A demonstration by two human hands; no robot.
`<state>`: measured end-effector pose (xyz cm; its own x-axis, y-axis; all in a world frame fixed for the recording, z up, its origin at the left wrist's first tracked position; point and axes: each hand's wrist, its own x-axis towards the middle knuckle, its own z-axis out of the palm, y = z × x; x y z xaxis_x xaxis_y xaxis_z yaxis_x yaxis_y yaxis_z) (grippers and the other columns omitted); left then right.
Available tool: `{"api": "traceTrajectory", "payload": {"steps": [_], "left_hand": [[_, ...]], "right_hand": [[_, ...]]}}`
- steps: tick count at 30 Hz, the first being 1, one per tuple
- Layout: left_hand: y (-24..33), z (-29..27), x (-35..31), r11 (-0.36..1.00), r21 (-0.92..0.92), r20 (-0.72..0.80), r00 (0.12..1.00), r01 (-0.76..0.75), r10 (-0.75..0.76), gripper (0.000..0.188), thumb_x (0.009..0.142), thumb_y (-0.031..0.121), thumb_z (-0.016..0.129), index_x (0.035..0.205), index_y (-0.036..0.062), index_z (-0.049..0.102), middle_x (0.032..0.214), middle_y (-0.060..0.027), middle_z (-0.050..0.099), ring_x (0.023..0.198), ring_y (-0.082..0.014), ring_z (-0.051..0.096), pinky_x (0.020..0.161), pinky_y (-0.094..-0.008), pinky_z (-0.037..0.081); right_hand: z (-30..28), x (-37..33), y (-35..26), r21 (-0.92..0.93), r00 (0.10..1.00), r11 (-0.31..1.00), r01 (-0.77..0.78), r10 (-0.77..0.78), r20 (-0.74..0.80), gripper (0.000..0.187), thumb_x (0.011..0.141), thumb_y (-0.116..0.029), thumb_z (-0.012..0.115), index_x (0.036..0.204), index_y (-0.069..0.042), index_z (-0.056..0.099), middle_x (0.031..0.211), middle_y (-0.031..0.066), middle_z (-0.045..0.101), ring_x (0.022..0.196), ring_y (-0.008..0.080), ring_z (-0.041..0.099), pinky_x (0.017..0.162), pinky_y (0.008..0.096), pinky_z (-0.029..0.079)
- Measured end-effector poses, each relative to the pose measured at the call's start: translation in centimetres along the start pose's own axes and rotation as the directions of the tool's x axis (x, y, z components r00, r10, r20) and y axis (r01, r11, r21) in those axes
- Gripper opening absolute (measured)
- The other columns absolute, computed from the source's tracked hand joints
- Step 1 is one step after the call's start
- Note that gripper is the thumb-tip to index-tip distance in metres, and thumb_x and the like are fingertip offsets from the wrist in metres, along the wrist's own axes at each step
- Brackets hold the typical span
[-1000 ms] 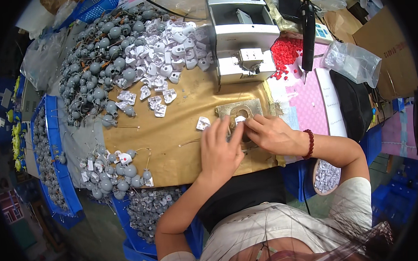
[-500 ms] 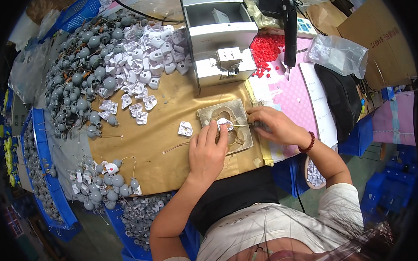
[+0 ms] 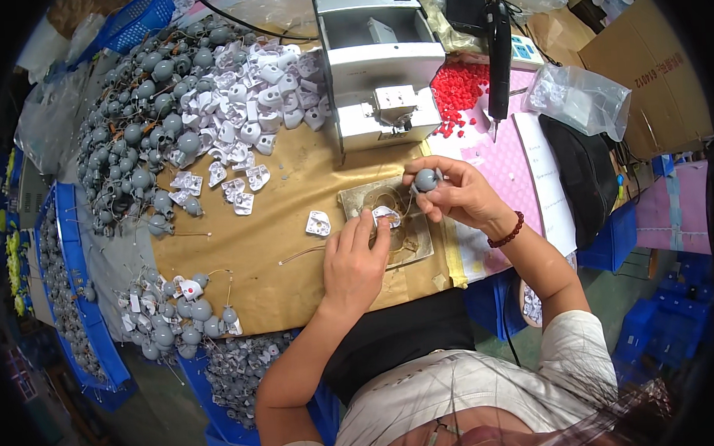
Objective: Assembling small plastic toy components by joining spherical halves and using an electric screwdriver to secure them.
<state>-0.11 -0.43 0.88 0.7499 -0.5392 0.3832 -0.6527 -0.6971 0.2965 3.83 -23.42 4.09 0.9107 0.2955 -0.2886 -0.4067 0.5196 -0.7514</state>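
Note:
My left hand (image 3: 354, 261) rests on a square, worn fixture plate (image 3: 354, 199) with rounded hollows. Its thumb and fingertips close about a small white plastic housing (image 3: 387, 212) seated there. Raised above the plate's right side, my right hand (image 3: 467, 196) pinches a grey ball-shaped part (image 3: 426, 179) between thumb and fingers. A thin wire seems to run from the ball down to the housing. Left of the plate lies another white housing (image 3: 318, 223), and a thin wire (image 3: 301, 254) reaches out from beside my left hand.
Behind the plate stands a grey-white machine (image 3: 382, 66). Heaps of grey balls (image 3: 134, 135) and white housings (image 3: 248, 96) cover the far left. Small red pieces (image 3: 461, 87) and a hanging black electric screwdriver (image 3: 499, 57) are at right. More wired parts (image 3: 182, 314) sit near left.
My right hand has risen from the plate's right edge and turned, bringing the grey ball into sight. My left hand stays on the white housing.

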Motion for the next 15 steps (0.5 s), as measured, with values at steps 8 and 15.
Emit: {"api": "traceTrajectory", "payload": {"steps": [8,15], "left_hand": [[-0.6,-0.2,0.1,0.997,-0.072,0.010,1.000,-0.017,0.017,0.041,0.074,0.014,0.073,0.113,0.0040,0.067,0.122,-0.0171,0.062,0.111,-0.0292,0.059,0.087,-0.0402,0.049],[-0.8,0.0,0.2,0.993,-0.112,-0.008,1.000,0.029,-0.030,0.033,0.075,0.011,0.074,0.107,0.0064,0.067,0.118,-0.0137,0.063,0.108,-0.0302,0.060,0.088,-0.0412,0.049]], "right_hand": [[0.0,1.5,1.3,-0.896,0.900,0.181,0.406,-0.251,0.357,0.038,0.079,-0.025,0.085,0.101,0.003,0.071,0.085,0.0119,0.069,0.071,0.0225,0.065,0.062,0.0347,0.050],[0.1,1.2,2.6,-0.945,0.906,0.013,0.328,-0.290,0.310,0.047,0.080,-0.024,0.084,0.116,-0.003,0.063,0.083,0.0112,0.064,0.070,0.0280,0.062,0.063,0.0360,0.050]]}}
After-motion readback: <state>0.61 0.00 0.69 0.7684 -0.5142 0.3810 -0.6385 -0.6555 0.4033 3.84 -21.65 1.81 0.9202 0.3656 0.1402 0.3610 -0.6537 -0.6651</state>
